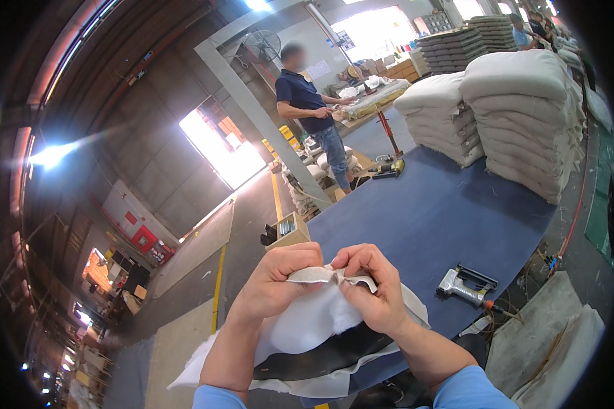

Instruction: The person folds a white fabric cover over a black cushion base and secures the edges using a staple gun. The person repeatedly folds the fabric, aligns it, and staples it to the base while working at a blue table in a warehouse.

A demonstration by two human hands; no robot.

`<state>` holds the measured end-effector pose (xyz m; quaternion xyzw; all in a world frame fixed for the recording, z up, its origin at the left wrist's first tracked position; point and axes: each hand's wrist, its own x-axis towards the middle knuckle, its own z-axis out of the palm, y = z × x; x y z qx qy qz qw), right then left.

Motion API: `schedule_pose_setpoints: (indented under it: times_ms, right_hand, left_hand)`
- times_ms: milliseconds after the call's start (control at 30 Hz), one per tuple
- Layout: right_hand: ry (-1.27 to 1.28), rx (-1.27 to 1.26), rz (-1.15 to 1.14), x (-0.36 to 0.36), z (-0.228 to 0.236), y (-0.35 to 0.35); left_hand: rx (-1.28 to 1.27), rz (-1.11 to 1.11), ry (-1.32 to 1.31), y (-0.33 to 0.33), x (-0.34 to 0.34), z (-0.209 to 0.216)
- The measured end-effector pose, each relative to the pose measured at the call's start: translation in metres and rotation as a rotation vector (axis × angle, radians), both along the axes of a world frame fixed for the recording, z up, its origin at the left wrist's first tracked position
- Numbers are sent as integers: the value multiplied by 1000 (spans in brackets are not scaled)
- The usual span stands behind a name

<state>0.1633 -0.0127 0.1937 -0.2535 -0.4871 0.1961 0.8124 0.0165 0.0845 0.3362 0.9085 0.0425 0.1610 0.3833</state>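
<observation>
Both hands meet over the near end of the blue table, pinching the pale fabric edge (314,275) of a cushion cover. My left hand (283,278) is closed on this edge, thumb and fingers pressed together. Close beside it, my right hand (374,286) grips the same edge with thumb and forefinger. Below them hangs soft white padding (300,320), next to a dark panel (314,361) partly wrapped by the cloth. To the right of my right hand, a silver and black staple gun (465,286) lies on the table, its hose fitting toward me.
The blue table (416,225) carries two stacks of white cushions (518,116) at its far right. A yellow-green air tool (389,168) lies at the far edge. A small wooden box (290,230) stands at the left edge. Beyond, a person (314,116) works at another table.
</observation>
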Motion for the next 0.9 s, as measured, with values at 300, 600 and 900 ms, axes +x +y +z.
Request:
schedule_pose_setpoints:
  times_ms: [300, 600, 900]
  right_hand:
    - [11, 8, -79, -4, -5, -1]
    - [-51, 73, -171, -2, -7, 1]
    - [-97, 197, -266, 4, -16, 12]
  left_hand:
    - [-14, -7, -4, 2, 0, 0]
    - [82, -119, 55, 2, -4, 8]
    - [-139, 26, 157, 0, -4, -1]
